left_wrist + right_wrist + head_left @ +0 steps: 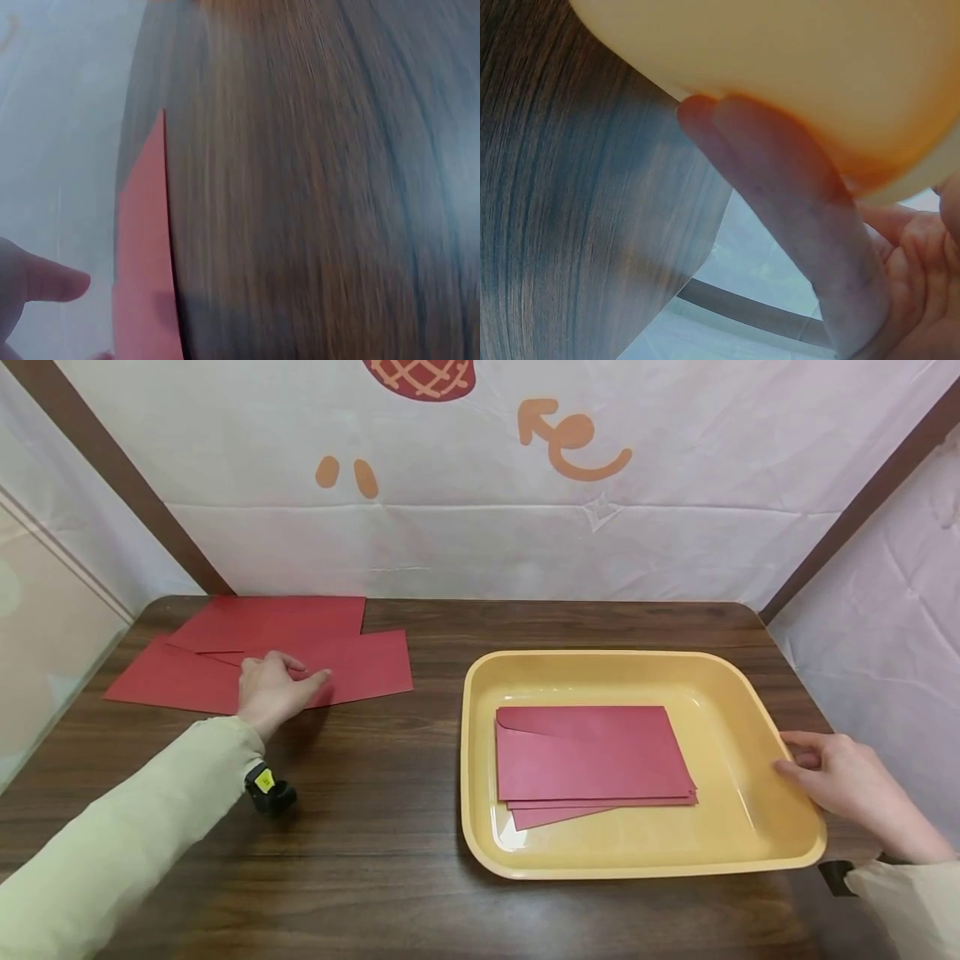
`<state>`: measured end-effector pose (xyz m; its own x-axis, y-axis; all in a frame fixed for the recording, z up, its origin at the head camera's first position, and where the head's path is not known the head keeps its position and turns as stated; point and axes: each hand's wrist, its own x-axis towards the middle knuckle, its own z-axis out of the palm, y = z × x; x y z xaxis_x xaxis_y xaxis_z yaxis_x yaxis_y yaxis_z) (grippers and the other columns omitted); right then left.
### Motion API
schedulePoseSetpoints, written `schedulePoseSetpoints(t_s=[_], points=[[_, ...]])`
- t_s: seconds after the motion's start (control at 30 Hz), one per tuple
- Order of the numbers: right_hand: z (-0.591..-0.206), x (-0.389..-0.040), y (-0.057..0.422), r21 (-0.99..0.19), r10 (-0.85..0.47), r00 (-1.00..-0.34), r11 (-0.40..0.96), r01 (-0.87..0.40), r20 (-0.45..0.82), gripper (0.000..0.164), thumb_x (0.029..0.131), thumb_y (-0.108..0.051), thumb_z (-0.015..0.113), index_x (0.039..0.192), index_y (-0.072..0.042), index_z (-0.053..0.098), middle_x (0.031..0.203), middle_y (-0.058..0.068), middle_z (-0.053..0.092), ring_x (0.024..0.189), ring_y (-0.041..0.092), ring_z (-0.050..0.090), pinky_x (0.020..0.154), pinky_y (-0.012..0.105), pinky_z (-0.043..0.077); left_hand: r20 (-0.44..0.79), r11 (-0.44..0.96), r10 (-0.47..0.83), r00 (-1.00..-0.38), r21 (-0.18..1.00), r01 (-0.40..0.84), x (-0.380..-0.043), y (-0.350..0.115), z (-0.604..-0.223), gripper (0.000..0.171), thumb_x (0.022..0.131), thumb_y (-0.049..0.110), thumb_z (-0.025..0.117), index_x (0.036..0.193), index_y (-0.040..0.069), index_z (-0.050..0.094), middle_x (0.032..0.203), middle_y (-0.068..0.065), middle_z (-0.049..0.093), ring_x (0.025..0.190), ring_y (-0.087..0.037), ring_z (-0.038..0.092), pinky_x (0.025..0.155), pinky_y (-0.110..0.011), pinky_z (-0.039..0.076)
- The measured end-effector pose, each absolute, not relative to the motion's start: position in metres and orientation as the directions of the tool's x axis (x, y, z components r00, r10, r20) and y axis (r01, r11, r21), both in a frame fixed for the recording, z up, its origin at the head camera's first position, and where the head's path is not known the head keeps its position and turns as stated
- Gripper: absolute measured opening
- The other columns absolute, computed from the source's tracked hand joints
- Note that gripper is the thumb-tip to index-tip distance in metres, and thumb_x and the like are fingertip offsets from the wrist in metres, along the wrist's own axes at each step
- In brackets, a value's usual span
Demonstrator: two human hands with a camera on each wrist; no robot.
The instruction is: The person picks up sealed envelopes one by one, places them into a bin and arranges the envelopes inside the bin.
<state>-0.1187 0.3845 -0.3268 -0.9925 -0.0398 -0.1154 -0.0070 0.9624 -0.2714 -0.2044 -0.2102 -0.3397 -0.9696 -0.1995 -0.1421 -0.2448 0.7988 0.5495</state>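
Observation:
My left hand (272, 690) hovers over red envelopes (367, 662) at the back left of the table, thumb and fingers apart with nothing between them. In the left wrist view, the thumb (60, 282) stands out beside a red envelope (146, 247). My right hand (851, 777) grips the right rim of a yellow tray (600, 872), its thumb over the edge. In the right wrist view, fingers (780, 172) press against the outside of the tray (795, 45). Inside the tray lies a loose stack of red envelopes (588, 756), the lowest slightly askew.
Everything lies on a dark wood-grain table (360, 827). A printed white cloth (480, 552) hangs along its back edge, with more cloth at both sides. A black device (268, 789) with a yellow label is on the left wrist.

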Motion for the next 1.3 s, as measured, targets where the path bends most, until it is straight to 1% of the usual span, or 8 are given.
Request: schedulePoseSetpoints(t_s=[0.2, 0.4, 0.5, 0.63, 0.73, 0.83, 1.13, 1.3], points=[[-0.327, -0.118, 0.385, -0.271, -0.036, -0.992, 0.963, -0.003, -0.119, 0.051, 0.083, -0.022, 0.065, 0.117, 0.014, 0.054, 0.084, 0.018, 0.071, 0.076, 0.035, 0.066, 0.067, 0.049, 0.047, -0.137, 0.833, -0.229, -0.964, 0.485, -0.267, -0.207, -0.221, -0.347, 0.078, 0.082, 0.056, 0.056, 0.121, -0.01, 0.041, 0.116, -0.035, 0.032, 0.108, -0.045, 0.025, 0.083, -0.052, 0.03], [-0.327, -0.119, 0.384, -0.272, -0.029, -0.991, 0.962, 0.008, -0.13, 0.051, 0.084, -0.023, 0.065, 0.118, 0.014, 0.053, 0.085, 0.019, 0.071, 0.075, 0.033, 0.066, 0.068, 0.05, 0.047, -0.14, 0.873, -0.267, -0.954, 0.385, -0.301, -0.212, -0.228, -0.352, 0.092, 0.074, 0.061, 0.062, 0.112, -0.016, 0.032, 0.107, -0.036, 0.029, 0.1, -0.046, 0.027, 0.08, -0.053, 0.03], [-0.326, -0.118, 0.383, -0.274, -0.03, -0.991, 0.962, 0.008, -0.134, 0.052, 0.084, -0.023, 0.064, 0.118, 0.014, 0.053, 0.086, 0.019, 0.071, 0.075, 0.033, 0.067, 0.068, 0.05, 0.047, -0.163, 0.881, -0.281, -0.946, 0.348, -0.321, -0.214, -0.23, -0.354, 0.096, 0.072, 0.064, 0.062, 0.112, -0.018, 0.029, 0.106, -0.037, 0.028, 0.1, -0.047, 0.026, 0.08, -0.054, 0.029], [-0.326, -0.118, 0.382, -0.276, -0.038, -0.99, 0.961, 0.001, -0.135, 0.05, 0.084, -0.022, 0.064, 0.117, 0.014, 0.053, 0.085, 0.019, 0.071, 0.073, 0.029, 0.067, 0.067, 0.048, 0.048, -0.206, 0.882, -0.3, -0.931, 0.312, -0.353, -0.216, -0.234, -0.356, 0.109, 0.069, 0.067, 0.063, 0.121, -0.02, 0.023, 0.111, -0.041, 0.027, 0.102, -0.05, 0.025, 0.082, -0.057, 0.028], [-0.325, -0.118, 0.382, -0.278, -0.043, -0.989, 0.961, -0.003, -0.138, 0.05, 0.084, -0.021, 0.064, 0.118, 0.014, 0.053, 0.085, 0.019, 0.071, 0.071, 0.026, 0.067, 0.066, 0.046, 0.048, -0.236, 0.881, -0.309, -0.921, 0.294, -0.371, -0.217, -0.237, -0.358, 0.122, 0.067, 0.069, 0.063, 0.133, -0.02, 0.011, 0.117, -0.046, 0.025, 0.106, -0.053, 0.026, 0.086, -0.059, 0.028], [-0.325, -0.118, 0.382, -0.276, -0.044, -0.99, 0.961, -0.004, -0.137, 0.05, 0.084, -0.021, 0.064, 0.118, 0.014, 0.053, 0.085, 0.019, 0.071, 0.071, 0.026, 0.066, 0.066, 0.045, 0.048, -0.249, 0.884, -0.304, -0.919, 0.286, -0.37, -0.217, -0.238, -0.359, 0.13, 0.066, 0.07, 0.063, 0.137, -0.019, 0.001, 0.12, -0.047, 0.025, 0.108, -0.055, 0.027, 0.088, -0.06, 0.028], [-0.324, -0.118, 0.381, -0.273, -0.034, -0.989, 0.962, 0.007, -0.147, 0.051, 0.084, -0.022, 0.064, 0.118, 0.015, 0.053, 0.085, 0.019, 0.071, 0.07, 0.026, 0.067, 0.066, 0.046, 0.048, -0.281, 0.896, -0.236, -0.93, 0.308, -0.32, -0.218, -0.244, -0.352, 0.122, 0.064, 0.064, 0.071, 0.129, -0.021, 0.013, 0.118, -0.047, 0.027, 0.105, -0.053, 0.025, 0.089, -0.06, 0.03], [-0.324, -0.118, 0.381, -0.268, -0.032, -0.988, 0.963, 0.01, -0.152, 0.051, 0.084, -0.022, 0.064, 0.118, 0.015, 0.052, 0.085, 0.019, 0.071, 0.07, 0.025, 0.066, 0.065, 0.045, 0.048, -0.314, 0.894, -0.225, -0.923, 0.311, -0.323, -0.22, -0.245, -0.347, 0.111, 0.061, 0.06, 0.075, 0.118, -0.02, 0.021, 0.111, -0.044, 0.03, 0.101, -0.051, 0.026, 0.083, -0.058, 0.034]])
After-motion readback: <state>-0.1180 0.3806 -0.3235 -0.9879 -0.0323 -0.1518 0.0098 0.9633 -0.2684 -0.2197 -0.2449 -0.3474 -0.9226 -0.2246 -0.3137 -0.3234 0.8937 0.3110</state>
